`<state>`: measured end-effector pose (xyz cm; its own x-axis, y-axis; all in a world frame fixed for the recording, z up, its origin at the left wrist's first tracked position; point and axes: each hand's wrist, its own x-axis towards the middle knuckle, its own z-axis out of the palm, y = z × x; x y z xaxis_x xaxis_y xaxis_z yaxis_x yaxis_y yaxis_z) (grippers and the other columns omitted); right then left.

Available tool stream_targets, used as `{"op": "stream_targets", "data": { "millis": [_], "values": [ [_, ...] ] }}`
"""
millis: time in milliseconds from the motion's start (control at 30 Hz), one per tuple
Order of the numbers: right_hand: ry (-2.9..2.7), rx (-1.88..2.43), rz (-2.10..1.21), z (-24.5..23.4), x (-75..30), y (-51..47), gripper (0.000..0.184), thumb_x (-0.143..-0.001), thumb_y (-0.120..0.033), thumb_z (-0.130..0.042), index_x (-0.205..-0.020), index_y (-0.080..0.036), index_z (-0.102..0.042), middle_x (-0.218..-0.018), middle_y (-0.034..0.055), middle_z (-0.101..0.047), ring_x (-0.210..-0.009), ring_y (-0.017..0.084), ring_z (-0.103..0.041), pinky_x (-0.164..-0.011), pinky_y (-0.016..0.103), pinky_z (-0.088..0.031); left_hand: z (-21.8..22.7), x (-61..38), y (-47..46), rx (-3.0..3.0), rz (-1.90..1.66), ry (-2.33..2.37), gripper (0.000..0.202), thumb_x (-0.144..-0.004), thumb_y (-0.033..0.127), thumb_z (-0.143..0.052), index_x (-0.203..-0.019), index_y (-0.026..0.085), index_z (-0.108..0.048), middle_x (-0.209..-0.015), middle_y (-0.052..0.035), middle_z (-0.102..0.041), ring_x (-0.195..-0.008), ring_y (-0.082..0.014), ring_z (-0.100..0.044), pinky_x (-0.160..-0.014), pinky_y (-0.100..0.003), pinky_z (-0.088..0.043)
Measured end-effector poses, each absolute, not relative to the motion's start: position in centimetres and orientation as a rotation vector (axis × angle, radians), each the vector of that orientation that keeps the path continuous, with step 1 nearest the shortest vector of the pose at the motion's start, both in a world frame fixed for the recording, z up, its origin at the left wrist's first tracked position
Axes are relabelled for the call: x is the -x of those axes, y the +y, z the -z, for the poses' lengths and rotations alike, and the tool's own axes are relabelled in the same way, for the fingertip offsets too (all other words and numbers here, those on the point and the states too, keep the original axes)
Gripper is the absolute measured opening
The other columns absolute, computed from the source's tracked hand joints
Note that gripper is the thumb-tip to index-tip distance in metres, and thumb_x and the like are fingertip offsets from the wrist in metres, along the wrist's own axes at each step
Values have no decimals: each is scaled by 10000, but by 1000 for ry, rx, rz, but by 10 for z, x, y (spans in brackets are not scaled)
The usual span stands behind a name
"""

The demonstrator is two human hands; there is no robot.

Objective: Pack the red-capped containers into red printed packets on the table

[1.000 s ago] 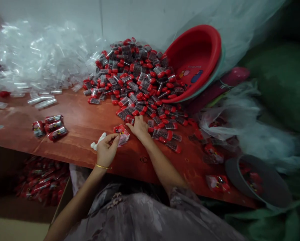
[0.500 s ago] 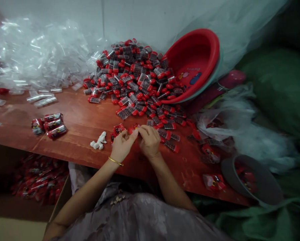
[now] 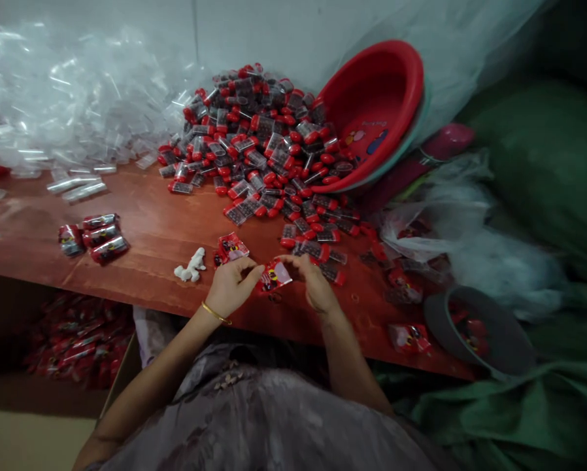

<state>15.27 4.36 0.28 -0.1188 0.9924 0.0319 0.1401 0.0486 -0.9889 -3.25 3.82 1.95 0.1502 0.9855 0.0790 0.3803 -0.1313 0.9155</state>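
My left hand [image 3: 231,286], with a gold bangle at the wrist, pinches the left edge of a small red printed wrapper [image 3: 276,276] between thumb and fingers. The wrapper lies flat and shows cartoon print. At its right, my right hand [image 3: 317,282] is open and curved, fingertips close to the wrapper's upper edge; whether they touch it I cannot tell. Just beyond my left fingers lie other red printed wrappers [image 3: 233,246]. A crumpled white scrap [image 3: 190,265] sits left of that hand. Past both hands rises a big heap of red-capped clear containers [image 3: 259,144] with dark contents.
Clear plastic tubes [image 3: 78,91] are piled at the back left. Several wrapped pieces [image 3: 100,237] lie on the reddish table [image 3: 161,216]. A tilted red basin [image 3: 372,91] borders the heap. A grey bowl [image 3: 438,327] stands right; a box of red packs [image 3: 82,340] is below left.
My hands have drawn apart, the right one moving right and down. The red wrapper, mostly covered by my fingers before, now shows between them. The view has shifted slightly.
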Motion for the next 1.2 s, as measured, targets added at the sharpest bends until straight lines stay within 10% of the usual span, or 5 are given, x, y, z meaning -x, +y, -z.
{"op": "stream_targets", "data": {
  "millis": [133,500,833,1033,1200],
  "values": [
    [-1561,1183,-1325,-12,-148,37,291,-746,-463,-627,-747,-179,-690,-663,-10,-659,-586,131,-578,-571,245,-472,-29,39,37,-1874,-847,1296,239,-802,382,-542,-703,193,-648,-636,-4,-629,-587,-129,-532,-578,-242,-383],
    [-1364,1368,-712,13,-100,30,335,-834,-390,-508,-570,-195,-575,-556,-14,-550,-541,123,-490,-561,248,-423,-5,10,1,-736,-1148,1208,474,-524,491,-775,-837,143,-700,-753,-45,-703,-604,-134,-605,-577,-249,-499],
    [-1775,1184,-530,9,-104,56,300,-911,-227,-385,-982,-208,-676,-921,54,-691,-882,176,-601,-823,319,-482,-3,27,36,-336,-1414,1247,470,-426,419,-837,-748,123,-664,-690,-26,-694,-603,-135,-630,-600,-252,-514],
    [-2494,1524,-124,-15,-192,152,539,-713,-20,-449,-1221,-154,-569,-1256,87,-577,-1082,260,-471,-907,402,-386,-19,50,48,-395,-1217,1225,474,-438,445,-835,-718,120,-632,-610,-17,-659,-486,-112,-591,-471,-205,-472],
    [-2892,1416,-205,-15,-199,181,407,-777,-191,-552,-1182,-206,-587,-1167,76,-624,-1040,262,-466,-842,378,-349,-21,50,46,-356,-1083,1225,354,-543,410,-793,-637,141,-583,-491,3,-602,-368,-98,-522,-393,-201,-431]
  ]
}}
